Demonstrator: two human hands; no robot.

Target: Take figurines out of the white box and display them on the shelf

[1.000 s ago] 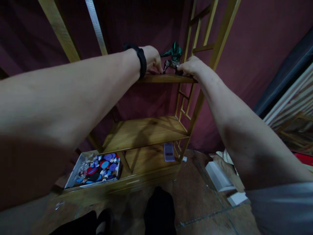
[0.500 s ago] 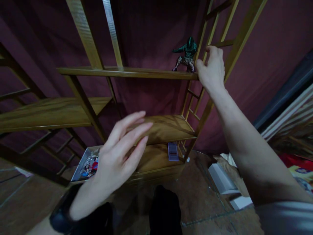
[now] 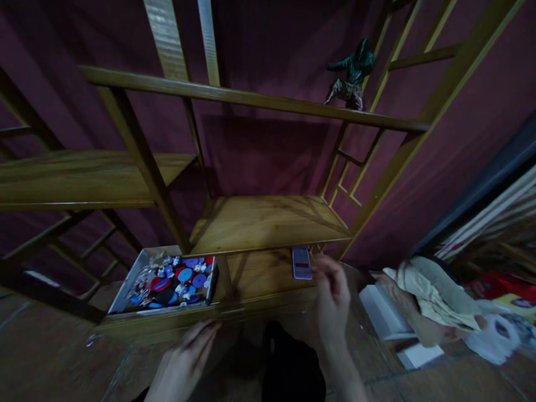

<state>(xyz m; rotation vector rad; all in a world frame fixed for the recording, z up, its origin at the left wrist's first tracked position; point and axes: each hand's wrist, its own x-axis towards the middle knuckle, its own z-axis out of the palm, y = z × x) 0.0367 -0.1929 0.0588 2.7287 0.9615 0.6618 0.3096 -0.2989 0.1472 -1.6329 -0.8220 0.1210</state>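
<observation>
Nearest me, at six o'clock, I have the wearer's black-clad leg [image 3: 293, 371] over the brown tiled floor [image 3: 234, 385]. At eight o'clock sits a shallow white cardboard box [image 3: 124, 290] full of small blue, purple, red and black pieces [image 3: 176, 279]. At four o'clock, white box-like shapes [image 3: 383, 312] lie beside a heap of pale cloth [image 3: 431, 296]. A purple-edged rectangular phone [image 3: 302, 263] lies at five o'clock on the lowest level of the yellow-brown wooden shelf unit [image 3: 268, 223]; the right hand partly screens that end from me. Farther off, at one o'clock, the green-hooded figurine in patterned trousers [image 3: 354, 75] stands crouched on the upper board, before the dark maroon wall [image 3: 268, 151].

I see the left hand [image 3: 184, 354] at seven o'clock, fingers pointing up and right. The right hand [image 3: 335, 293] is just beside the phone, fingers bent. Both are blurred; I cannot tell whether either is spread or pressed together.

Half a second ago the right hand was up beside the figurine; now both hands are lower, and the figurine remains on its board.
</observation>
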